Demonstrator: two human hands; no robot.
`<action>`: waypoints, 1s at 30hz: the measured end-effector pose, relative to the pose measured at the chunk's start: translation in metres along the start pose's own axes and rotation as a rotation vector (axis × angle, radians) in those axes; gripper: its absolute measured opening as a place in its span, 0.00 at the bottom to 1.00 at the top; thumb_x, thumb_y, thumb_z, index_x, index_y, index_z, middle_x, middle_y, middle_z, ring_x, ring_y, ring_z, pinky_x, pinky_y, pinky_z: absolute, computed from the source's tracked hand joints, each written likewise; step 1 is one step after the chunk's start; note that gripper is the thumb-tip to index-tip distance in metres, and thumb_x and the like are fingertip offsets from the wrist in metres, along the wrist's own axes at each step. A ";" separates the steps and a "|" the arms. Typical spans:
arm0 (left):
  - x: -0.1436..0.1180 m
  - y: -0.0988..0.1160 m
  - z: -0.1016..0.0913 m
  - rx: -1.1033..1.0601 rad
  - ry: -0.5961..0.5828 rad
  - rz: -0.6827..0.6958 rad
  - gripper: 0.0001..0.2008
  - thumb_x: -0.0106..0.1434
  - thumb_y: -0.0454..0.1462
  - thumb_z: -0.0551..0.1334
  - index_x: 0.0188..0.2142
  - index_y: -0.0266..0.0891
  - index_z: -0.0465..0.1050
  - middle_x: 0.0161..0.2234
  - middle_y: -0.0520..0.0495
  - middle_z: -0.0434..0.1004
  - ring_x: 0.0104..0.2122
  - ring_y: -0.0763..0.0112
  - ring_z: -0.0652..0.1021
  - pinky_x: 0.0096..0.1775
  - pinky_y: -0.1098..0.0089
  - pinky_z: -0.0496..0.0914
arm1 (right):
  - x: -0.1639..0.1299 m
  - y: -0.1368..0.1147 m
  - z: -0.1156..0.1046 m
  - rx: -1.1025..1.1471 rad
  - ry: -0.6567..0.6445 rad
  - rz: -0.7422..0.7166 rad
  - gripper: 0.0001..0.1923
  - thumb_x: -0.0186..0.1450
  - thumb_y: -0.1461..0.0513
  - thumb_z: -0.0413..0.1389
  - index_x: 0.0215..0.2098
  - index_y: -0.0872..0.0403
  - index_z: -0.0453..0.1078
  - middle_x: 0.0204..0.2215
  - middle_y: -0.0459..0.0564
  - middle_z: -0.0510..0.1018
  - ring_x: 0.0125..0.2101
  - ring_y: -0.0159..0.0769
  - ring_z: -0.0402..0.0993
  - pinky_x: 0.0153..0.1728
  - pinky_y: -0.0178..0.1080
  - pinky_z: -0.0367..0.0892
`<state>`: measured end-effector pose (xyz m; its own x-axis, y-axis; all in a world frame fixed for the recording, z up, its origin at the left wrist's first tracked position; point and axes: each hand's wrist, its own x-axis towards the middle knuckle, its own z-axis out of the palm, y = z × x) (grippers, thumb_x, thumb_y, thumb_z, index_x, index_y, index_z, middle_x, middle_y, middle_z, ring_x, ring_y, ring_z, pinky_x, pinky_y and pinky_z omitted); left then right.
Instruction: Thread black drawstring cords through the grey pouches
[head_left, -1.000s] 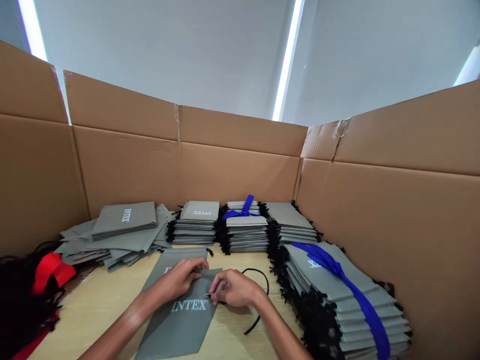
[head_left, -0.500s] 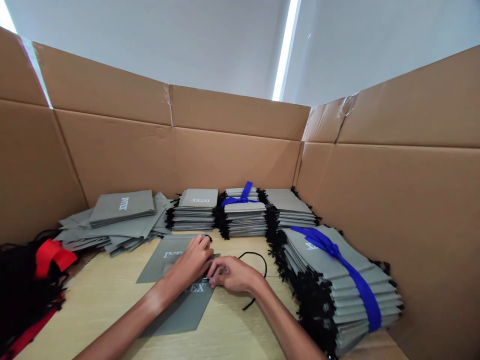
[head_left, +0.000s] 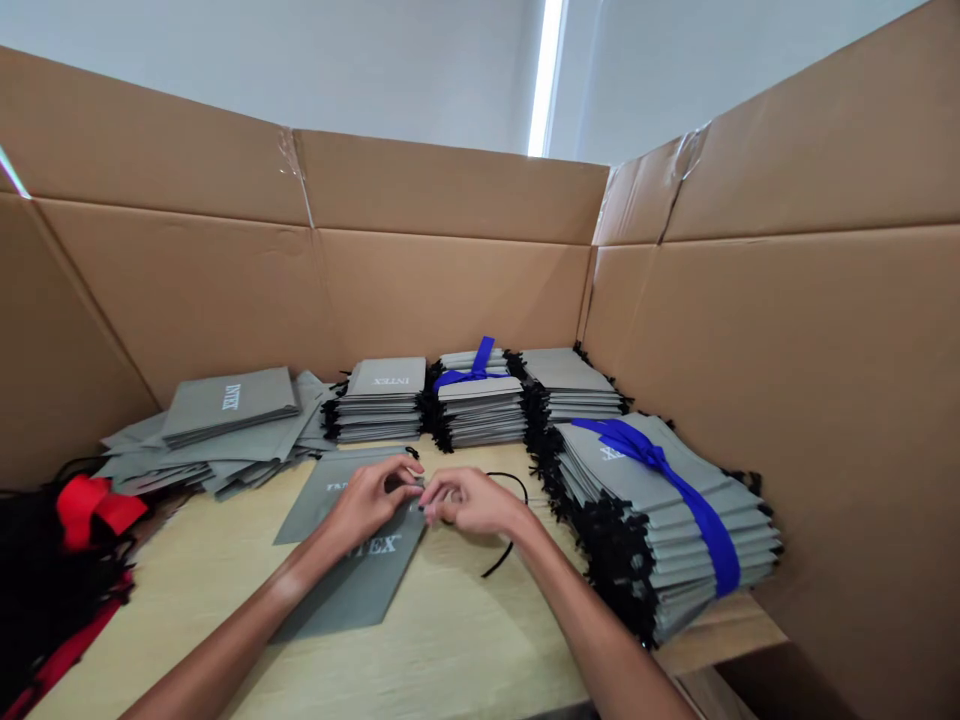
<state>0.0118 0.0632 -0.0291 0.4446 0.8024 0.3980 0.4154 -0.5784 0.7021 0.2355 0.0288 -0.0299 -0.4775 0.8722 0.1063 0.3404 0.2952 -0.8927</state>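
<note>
**Grey fabric pouch under two bare hands on a pale wooden desk**

Grey and flat, the fabric drawstring pouch printed with white INTEX lettering [head_left: 360,580] lies on the pale wooden desk [head_left: 450,660], near its middle, with one corner pointing toward the person. A second flat grey pouch [head_left: 322,490] lies partly beneath it, further back and to the left.

The left hand [head_left: 371,500] rests on the upper edge of the top pouch, its fingers curled and pinched on the fabric there. The right hand [head_left: 469,503] sits just beside it, at the pouch's upper right corner, fingers closed together on something small at that edge; what exactly it pinches is too small to tell. The two hands almost touch. A thin black cord [head_left: 506,525] loops on the desk just behind and to the right of the right hand.

Along the back stand neat stacks of grey pouches with black cord fringes [head_left: 379,405], one of them tied with a blue ribbon [head_left: 472,370]. To the right, a larger leaning stack bound by a blue ribbon [head_left: 660,510] sits near the desk's edge. At the back left a loose heap of grey pouches [head_left: 217,430] spreads out, and at the far left lies a dark pile of black cords with a red strap [head_left: 90,505]. Tall brown cardboard walls [head_left: 450,290] enclose the desk on three sides
</note>
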 end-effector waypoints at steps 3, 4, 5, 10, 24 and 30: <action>-0.002 -0.002 -0.009 0.017 0.057 -0.010 0.10 0.64 0.44 0.67 0.42 0.44 0.83 0.33 0.49 0.89 0.34 0.60 0.86 0.38 0.67 0.75 | -0.003 -0.007 -0.011 -0.095 0.218 -0.075 0.07 0.70 0.65 0.63 0.45 0.52 0.82 0.36 0.46 0.86 0.32 0.33 0.75 0.35 0.34 0.66; -0.002 -0.003 -0.011 0.014 0.070 -0.010 0.10 0.64 0.44 0.68 0.41 0.44 0.83 0.33 0.49 0.89 0.35 0.60 0.86 0.38 0.67 0.76 | -0.004 -0.008 -0.012 -0.134 0.267 -0.102 0.08 0.70 0.65 0.63 0.46 0.51 0.82 0.36 0.46 0.86 0.32 0.34 0.76 0.36 0.34 0.66; -0.003 -0.004 -0.013 0.006 0.079 -0.007 0.10 0.64 0.45 0.68 0.41 0.44 0.83 0.33 0.48 0.89 0.35 0.60 0.86 0.39 0.67 0.76 | -0.004 -0.009 -0.012 -0.176 0.302 -0.128 0.09 0.71 0.65 0.62 0.47 0.51 0.82 0.37 0.46 0.87 0.33 0.34 0.77 0.37 0.34 0.66; -0.005 -0.003 -0.017 -0.060 0.107 0.036 0.11 0.66 0.46 0.68 0.41 0.43 0.83 0.35 0.47 0.89 0.36 0.60 0.87 0.42 0.66 0.79 | -0.007 -0.012 -0.001 -0.327 0.341 -0.188 0.08 0.73 0.65 0.62 0.48 0.49 0.82 0.41 0.46 0.88 0.37 0.36 0.80 0.41 0.35 0.68; -0.010 0.003 -0.014 -0.014 0.044 0.071 0.11 0.69 0.46 0.65 0.41 0.44 0.82 0.38 0.46 0.88 0.40 0.60 0.86 0.42 0.67 0.79 | -0.018 -0.033 0.006 -0.551 0.280 -0.166 0.08 0.75 0.64 0.61 0.50 0.47 0.80 0.47 0.47 0.89 0.45 0.41 0.84 0.45 0.38 0.67; -0.011 0.013 -0.020 0.131 -0.080 0.091 0.14 0.73 0.48 0.61 0.38 0.44 0.80 0.36 0.48 0.87 0.36 0.62 0.83 0.42 0.68 0.75 | -0.022 -0.036 0.006 -0.621 0.282 -0.189 0.09 0.73 0.65 0.61 0.49 0.48 0.78 0.44 0.47 0.87 0.43 0.41 0.82 0.42 0.37 0.66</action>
<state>-0.0031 0.0495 -0.0126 0.5449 0.7346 0.4042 0.4678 -0.6664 0.5806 0.2288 -0.0032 -0.0031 -0.3744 0.8270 0.4193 0.7118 0.5462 -0.4416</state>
